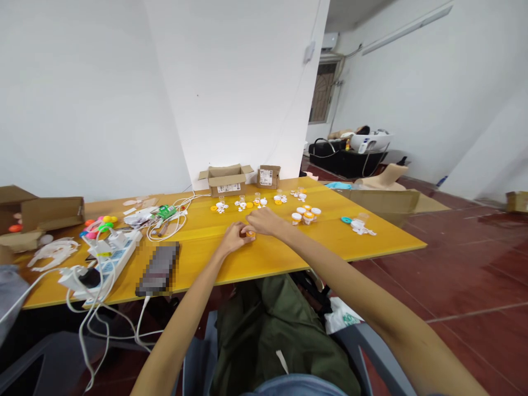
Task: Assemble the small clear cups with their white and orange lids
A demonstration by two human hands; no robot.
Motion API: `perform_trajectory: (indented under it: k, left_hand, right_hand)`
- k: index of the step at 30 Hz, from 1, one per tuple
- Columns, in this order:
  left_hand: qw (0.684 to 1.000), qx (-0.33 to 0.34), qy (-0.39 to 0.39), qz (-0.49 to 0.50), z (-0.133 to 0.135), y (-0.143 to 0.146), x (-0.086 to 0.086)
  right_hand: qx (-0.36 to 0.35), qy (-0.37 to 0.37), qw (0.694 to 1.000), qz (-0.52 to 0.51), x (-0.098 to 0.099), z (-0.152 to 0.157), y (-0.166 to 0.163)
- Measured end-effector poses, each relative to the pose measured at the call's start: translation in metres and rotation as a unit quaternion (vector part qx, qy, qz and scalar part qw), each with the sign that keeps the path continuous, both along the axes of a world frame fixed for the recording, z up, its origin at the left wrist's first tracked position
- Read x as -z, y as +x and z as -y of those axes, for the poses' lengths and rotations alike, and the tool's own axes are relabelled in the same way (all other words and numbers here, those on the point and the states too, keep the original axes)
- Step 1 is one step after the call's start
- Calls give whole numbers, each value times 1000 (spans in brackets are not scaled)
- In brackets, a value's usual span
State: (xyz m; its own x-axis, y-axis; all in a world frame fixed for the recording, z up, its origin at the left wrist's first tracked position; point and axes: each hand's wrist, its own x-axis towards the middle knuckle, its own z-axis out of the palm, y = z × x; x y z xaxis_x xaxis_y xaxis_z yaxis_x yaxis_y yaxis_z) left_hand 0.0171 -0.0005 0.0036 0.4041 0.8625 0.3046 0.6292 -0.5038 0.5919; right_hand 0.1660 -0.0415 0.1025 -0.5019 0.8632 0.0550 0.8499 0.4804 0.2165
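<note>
Close to the table's front edge, my left hand (235, 238) curls its fingers round a small clear jar (250, 234) with orange showing in it. My right hand (263, 221) is closed over the top of the same jar, its fingers bent down and partly hidden. Much of the jar is covered by both hands. To the right stands a cluster of several small jars (307, 215) with white and orange lids. Behind my hands lie piles of white pieces (240, 205), orange rings (214, 208) and clear cups (257, 196).
A teal ring (346, 220) and white pieces (363, 227) lie at the right. Two cardboard boxes, an open one (226, 180) and a smaller one (269, 176), stand at the back. Leftward are a phone (159, 268), a power strip (117, 264), cables and coloured balls (99, 225).
</note>
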Motion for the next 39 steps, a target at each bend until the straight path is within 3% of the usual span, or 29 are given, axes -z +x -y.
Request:
perform_trajectory:
  k: [10,30,39]
  left_hand:
    - [1000,3,-8,17,3,1,-3]
    - [1000,3,-6,9,2,1,-2]
    - [1000,4,2,13,0,1,-2]
  right_hand:
    - [-17,-34,999,20,-9,6,2]
    - [-4,-16,998,65,-9,0,-3]
    - [-10,-41,999,25,-10,0,3]
